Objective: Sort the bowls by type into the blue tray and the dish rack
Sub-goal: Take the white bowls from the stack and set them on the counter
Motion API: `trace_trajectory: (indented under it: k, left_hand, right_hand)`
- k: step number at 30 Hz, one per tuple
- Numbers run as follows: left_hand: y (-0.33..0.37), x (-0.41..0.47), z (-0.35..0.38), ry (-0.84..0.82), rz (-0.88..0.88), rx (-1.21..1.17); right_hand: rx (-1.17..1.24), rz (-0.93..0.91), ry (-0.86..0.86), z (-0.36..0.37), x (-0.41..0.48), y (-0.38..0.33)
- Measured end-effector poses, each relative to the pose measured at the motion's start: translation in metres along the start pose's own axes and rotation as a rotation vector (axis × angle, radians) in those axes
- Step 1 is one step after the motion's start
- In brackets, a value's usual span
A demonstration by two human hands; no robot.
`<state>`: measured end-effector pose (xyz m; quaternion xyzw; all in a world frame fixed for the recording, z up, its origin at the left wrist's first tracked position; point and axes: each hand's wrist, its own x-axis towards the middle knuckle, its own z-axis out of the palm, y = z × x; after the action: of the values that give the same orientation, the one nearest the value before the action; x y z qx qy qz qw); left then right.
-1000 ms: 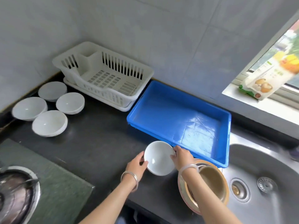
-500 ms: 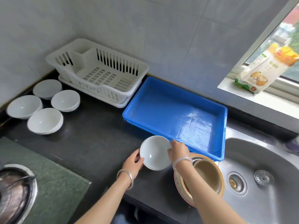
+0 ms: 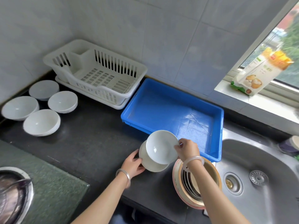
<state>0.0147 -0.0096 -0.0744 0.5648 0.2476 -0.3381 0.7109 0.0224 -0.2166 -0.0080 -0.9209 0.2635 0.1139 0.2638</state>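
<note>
My right hand (image 3: 187, 149) pinches the rim of a small white bowl (image 3: 160, 146) and holds it tilted just above a second white bowl (image 3: 152, 164). My left hand (image 3: 133, 164) grips that lower bowl at its left side, on the black counter. The blue tray (image 3: 171, 101) lies just behind them with nothing in it. The white dish rack (image 3: 97, 76) stands behind and to the left, also with nothing in it. Several wider white bowls (image 3: 42, 122) sit on the counter at the far left.
A stack of tan-rimmed bowls (image 3: 196, 181) stands under my right forearm at the counter's front edge. The steel sink (image 3: 258, 175) is at the right. A stove with a metal pot (image 3: 13, 194) is at the lower left. A food packet (image 3: 255, 73) leans on the windowsill.
My right hand has lifted the top white bowl up and to the right, off the bowl beneath it. My left hand stays on the lower bowl.
</note>
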Motion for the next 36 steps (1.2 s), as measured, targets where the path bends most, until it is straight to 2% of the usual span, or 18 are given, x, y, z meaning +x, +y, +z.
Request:
trace_trajectory:
  k: [7, 14, 22, 30, 36]
  left_hand:
    - [0.002, -0.002, -0.001, 0.062, 0.016, 0.002]
    - [0.014, -0.014, -0.046, 0.191, 0.083, -0.074]
    - [0.038, -0.039, -0.115, 0.378, 0.192, -0.31]
    - [0.051, -0.052, -0.177, 0.543, 0.243, -0.503]
    - [0.056, -0.051, -0.202, 0.595, 0.264, -0.606]
  right_hand:
    - [0.159, 0.005, 0.018, -0.005, -0.002, 0.001]
    - [0.309, -0.032, -0.009, 0.002, 0.002, -0.024]
    - [0.331, -0.086, -0.085, 0.046, 0.011, -0.089]
    - [0.399, -0.007, -0.201, 0.094, 0.023, -0.159]
    - [0.374, 0.004, -0.257, 0.125, 0.031, -0.201]
